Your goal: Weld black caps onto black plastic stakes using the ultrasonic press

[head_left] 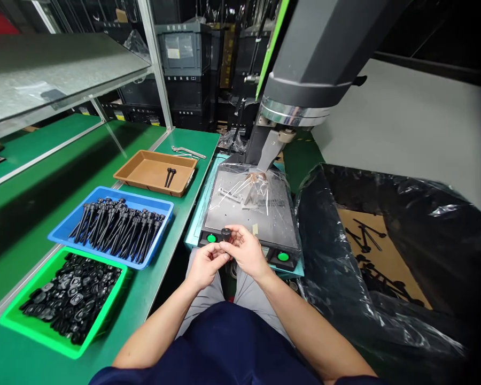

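A small black plastic part (pixel 226 233) with a rounded head is held up in front of me, over the front edge of the press. My right hand (pixel 246 252) pinches it from the right, thumb and fingers closed around its side. Just below, my left hand (pixel 207 263) is closed too, its fingertips meeting the right fingers at the underside of the part. My fingers hide the lower portion of the part. Behind my hands is the press base (pixel 236 216), a grey metal plate with a fixture under clear plastic film.
On the green bench at left are a blue tray (pixel 58 231) of black rods, a green bin (pixel 14 321) of small black pieces, and a brown tray (pixel 144 184) with two rods. Green buttons (pixel 282 256) flank the press front. A black-lined box (pixel 324 267) holds rods at right.
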A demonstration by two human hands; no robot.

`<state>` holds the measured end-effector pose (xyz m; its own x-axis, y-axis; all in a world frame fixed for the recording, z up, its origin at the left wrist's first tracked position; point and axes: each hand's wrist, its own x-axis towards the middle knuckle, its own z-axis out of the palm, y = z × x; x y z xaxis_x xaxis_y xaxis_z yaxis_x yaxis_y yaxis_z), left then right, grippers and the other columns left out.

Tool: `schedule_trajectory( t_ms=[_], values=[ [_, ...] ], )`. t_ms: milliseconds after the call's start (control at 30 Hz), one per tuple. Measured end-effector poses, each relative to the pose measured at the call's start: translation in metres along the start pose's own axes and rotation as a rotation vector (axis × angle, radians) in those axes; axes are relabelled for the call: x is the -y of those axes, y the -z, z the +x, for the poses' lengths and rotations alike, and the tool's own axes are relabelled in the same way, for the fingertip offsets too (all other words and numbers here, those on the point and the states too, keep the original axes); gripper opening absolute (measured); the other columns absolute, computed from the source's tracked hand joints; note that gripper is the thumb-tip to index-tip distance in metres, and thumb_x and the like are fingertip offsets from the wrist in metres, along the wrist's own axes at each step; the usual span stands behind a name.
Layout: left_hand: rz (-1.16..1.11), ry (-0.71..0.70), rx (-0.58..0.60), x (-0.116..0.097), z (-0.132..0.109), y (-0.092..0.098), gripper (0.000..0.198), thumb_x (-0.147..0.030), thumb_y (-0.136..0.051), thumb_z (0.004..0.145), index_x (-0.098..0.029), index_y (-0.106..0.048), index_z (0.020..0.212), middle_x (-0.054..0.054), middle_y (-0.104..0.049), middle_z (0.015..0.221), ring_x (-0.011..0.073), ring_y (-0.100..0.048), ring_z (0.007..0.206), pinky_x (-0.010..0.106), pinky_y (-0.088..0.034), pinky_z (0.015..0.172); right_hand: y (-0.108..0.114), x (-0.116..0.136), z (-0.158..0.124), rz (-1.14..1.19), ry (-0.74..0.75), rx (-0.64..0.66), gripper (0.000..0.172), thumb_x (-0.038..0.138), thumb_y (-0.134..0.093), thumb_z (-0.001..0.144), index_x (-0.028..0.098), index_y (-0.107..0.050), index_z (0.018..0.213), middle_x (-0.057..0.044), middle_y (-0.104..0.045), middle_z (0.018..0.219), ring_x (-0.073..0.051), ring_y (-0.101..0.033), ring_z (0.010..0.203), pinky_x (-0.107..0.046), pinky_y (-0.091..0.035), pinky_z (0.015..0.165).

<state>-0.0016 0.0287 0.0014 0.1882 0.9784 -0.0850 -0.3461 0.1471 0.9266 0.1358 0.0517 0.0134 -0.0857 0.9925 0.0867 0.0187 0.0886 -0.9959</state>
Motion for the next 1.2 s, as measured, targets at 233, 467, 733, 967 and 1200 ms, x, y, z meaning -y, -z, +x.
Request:
schedule_trajectory(
  t_ms=[233,467,733,967,1200],
  values=[
    [0.221,-0.116,-0.045,0.003,-0.004,0.018,0.01,-0.028,-0.075,0.075,-0.018,-0.072,0.076,0.001,-0.065,0.07,0.0159,-0.056,0.066,0.026,-0.047,0.067,-0.019,0.006,-0.007,-0.42,0.332,-0.09,0.028,0.027,-0.068,0.08,0.025,-0.063,0.107,-0.003,-0.064,0.084,-0.021,-0.061,0.077,-0.034,-0.052,0.075],
    [0.171,-0.121,-0.082,0.002,-0.01,0.02,0.016,-0.027,-0.076,0.074,-0.018,-0.074,0.086,0.004,-0.069,0.082,0.0196,-0.061,0.076,0.03,-0.048,0.079,-0.035,0.0,-0.002,-0.493,0.41,-0.081,0.026,0.031,-0.065,0.085,0.025,-0.061,0.109,-0.003,-0.059,0.079,-0.022,-0.059,0.076,-0.036,-0.052,0.077],
    [0.667,-0.27,-0.303,-0.069,-0.044,0.075,0.01,-0.026,-0.07,0.079,-0.02,-0.076,0.084,0.006,-0.069,0.089,0.0203,-0.063,0.084,0.029,-0.048,0.081,-0.02,-0.02,-0.005,-0.265,0.299,0.011,0.052,0.037,-0.074,0.08,0.025,-0.051,0.125,-0.003,-0.061,0.085,-0.019,-0.059,0.074,-0.036,-0.053,0.072],
    [1.447,0.064,-0.807,-0.138,-0.027,0.199,0.03,-0.026,-0.06,0.084,-0.017,-0.071,0.111,0.008,-0.073,0.108,0.0222,-0.067,0.098,0.032,-0.048,0.092,0.004,-0.031,-0.016,-0.213,0.231,0.104,0.045,0.037,-0.066,0.086,0.019,-0.052,0.124,-0.002,-0.063,0.081,-0.016,-0.062,0.071,-0.031,-0.055,0.067],
    [1.636,0.332,-0.769,-0.129,0.007,0.243,0.03,-0.02,-0.062,0.08,-0.017,-0.073,0.107,0.012,-0.072,0.11,0.0279,-0.065,0.106,0.034,-0.05,0.09,0.032,-0.031,-0.021,-0.312,0.201,0.133,0.042,0.043,-0.063,0.087,0.019,-0.056,0.121,-0.004,-0.067,0.08,-0.016,-0.065,0.07,-0.028,-0.056,0.066]
  ],
)
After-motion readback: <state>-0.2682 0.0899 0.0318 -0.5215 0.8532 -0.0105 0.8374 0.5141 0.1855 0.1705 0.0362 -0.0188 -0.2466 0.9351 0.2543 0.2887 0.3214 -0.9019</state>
